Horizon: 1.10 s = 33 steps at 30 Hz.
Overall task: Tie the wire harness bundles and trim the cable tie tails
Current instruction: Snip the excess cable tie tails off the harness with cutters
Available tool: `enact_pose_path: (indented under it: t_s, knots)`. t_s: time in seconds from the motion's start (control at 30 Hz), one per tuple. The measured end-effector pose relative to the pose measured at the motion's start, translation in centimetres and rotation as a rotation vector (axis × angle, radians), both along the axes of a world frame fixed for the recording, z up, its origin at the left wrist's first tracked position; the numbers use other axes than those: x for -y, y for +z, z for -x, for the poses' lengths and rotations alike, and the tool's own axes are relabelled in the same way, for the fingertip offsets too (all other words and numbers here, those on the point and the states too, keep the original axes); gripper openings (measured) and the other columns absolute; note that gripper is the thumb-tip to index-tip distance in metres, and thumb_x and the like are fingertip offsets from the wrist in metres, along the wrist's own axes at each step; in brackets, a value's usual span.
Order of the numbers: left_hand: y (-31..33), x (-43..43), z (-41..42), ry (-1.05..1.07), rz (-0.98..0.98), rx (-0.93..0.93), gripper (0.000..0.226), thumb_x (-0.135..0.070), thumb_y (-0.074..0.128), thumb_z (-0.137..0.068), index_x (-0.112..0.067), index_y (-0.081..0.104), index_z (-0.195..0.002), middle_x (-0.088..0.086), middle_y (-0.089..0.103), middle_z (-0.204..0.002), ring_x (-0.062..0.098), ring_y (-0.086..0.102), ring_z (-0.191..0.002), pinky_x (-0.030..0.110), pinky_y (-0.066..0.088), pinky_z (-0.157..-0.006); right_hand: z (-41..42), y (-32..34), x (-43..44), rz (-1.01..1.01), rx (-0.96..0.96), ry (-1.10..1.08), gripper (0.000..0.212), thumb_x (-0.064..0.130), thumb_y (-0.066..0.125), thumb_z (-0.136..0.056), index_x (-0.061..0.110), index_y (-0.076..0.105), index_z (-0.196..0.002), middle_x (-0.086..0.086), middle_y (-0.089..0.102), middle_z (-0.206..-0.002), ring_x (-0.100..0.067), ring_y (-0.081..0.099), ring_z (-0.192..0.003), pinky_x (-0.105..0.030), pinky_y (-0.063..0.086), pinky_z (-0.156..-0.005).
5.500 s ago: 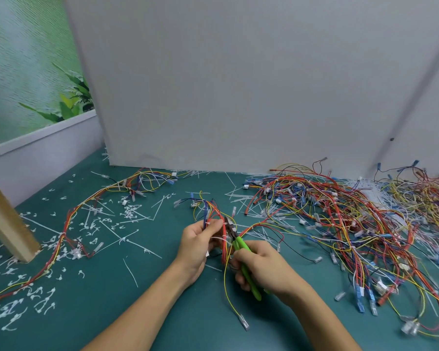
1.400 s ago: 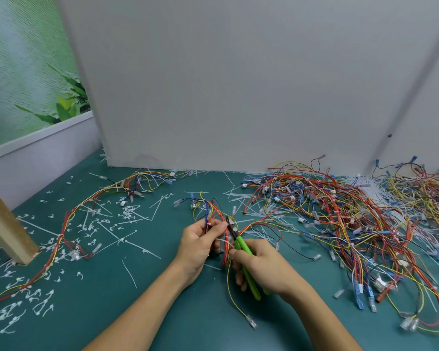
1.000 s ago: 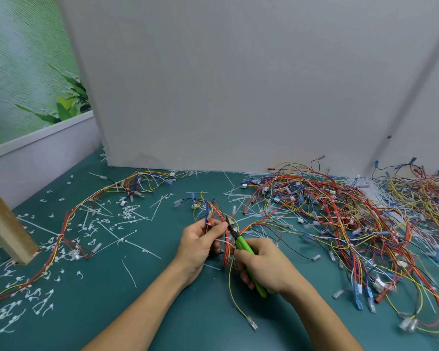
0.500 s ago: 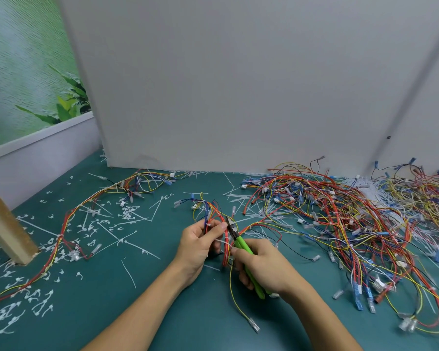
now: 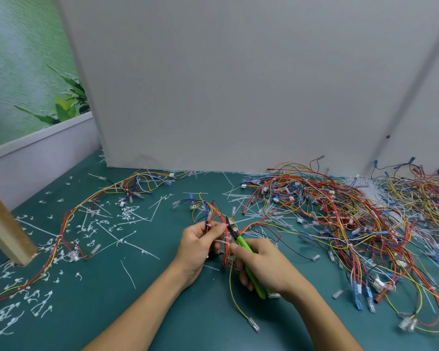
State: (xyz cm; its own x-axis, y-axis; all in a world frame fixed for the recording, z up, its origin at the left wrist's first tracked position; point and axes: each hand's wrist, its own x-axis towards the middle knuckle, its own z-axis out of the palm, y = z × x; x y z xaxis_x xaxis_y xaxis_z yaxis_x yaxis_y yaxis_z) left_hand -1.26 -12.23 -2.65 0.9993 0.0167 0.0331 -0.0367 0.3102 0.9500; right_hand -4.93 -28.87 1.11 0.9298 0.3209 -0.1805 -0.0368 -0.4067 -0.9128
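Head view: a thin bundle of red, yellow and blue wires (image 5: 225, 257) is being pinched over the teal table (image 5: 162, 312) by the left hand (image 5: 200, 245), while green-handled cutters (image 5: 243, 245) are being gripped by the right hand (image 5: 264, 267), their tip being held just beside the left fingertips.

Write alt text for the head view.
A person's left hand holds a small wire bundle over a teal table while the right hand grips green-handled cutters beside it. A large tangle of harnesses lies right; white tie clippings litter the left.

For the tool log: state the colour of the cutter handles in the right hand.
Bright green cutter handles, in the right hand; head view shows them best.
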Motion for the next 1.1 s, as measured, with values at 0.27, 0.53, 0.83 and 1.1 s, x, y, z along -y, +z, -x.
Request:
enact_pose_path:
  t_s: [0.27, 0.53, 0.83, 1.1]
  knots:
    - [0.0, 0.1, -0.2, 0.012, -0.005, -0.014, 0.019, -0.005, 0.066, -0.093, -0.005, 0.064, -0.073, 0.007, 0.055, -0.059, 0.02, 0.041, -0.053, 0.024, 0.04, -0.05, -0.1, -0.2, 0.1, -0.005, -0.007, 0.028, 0.036, 0.036, 0.053, -0.107, 0.011, 0.053, -0.081, 0.004, 0.059, -0.054, -0.017, 0.056, -0.045, -0.027, 0.047, -0.047]
    - [0.2, 0.1, 0.0, 0.005, 0.001, -0.009, 0.022, -0.005, 0.066, -0.093, -0.008, 0.066, -0.071, 0.01, 0.057, -0.061, 0.02, 0.041, -0.052, 0.024, 0.04, -0.051, -0.9, -1.6, 0.3, 0.073, 0.053, 0.005, 0.033, 0.033, 0.052, -0.106, 0.016, 0.05, -0.078, 0.0, 0.054, -0.051, -0.021, 0.049, -0.042, -0.027, 0.042, -0.046]
    - [0.4, 0.1, 0.1, -0.009, 0.016, -0.017, 0.021, -0.006, 0.065, -0.093, -0.007, 0.063, -0.072, 0.006, 0.064, -0.06, 0.015, 0.044, -0.048, 0.021, 0.041, -0.048, -0.9, -1.5, 0.2, 0.015, 0.056, 0.022, 0.031, 0.032, 0.055, -0.106, 0.017, 0.053, -0.079, 0.003, 0.057, -0.054, -0.021, 0.056, -0.046, -0.028, 0.047, -0.044]
    - [0.5, 0.1, 0.2, -0.014, 0.019, -0.027, 0.019, -0.006, 0.065, -0.093, -0.006, 0.062, -0.074, 0.004, 0.063, -0.06, 0.014, 0.045, -0.049, 0.021, 0.041, -0.049, -1.2, -1.9, 0.4, 0.049, 0.065, 0.025, 0.03, 0.034, 0.054, -0.103, 0.018, 0.05, -0.078, 0.0, 0.057, -0.053, -0.023, 0.053, -0.044, -0.03, 0.046, -0.045]
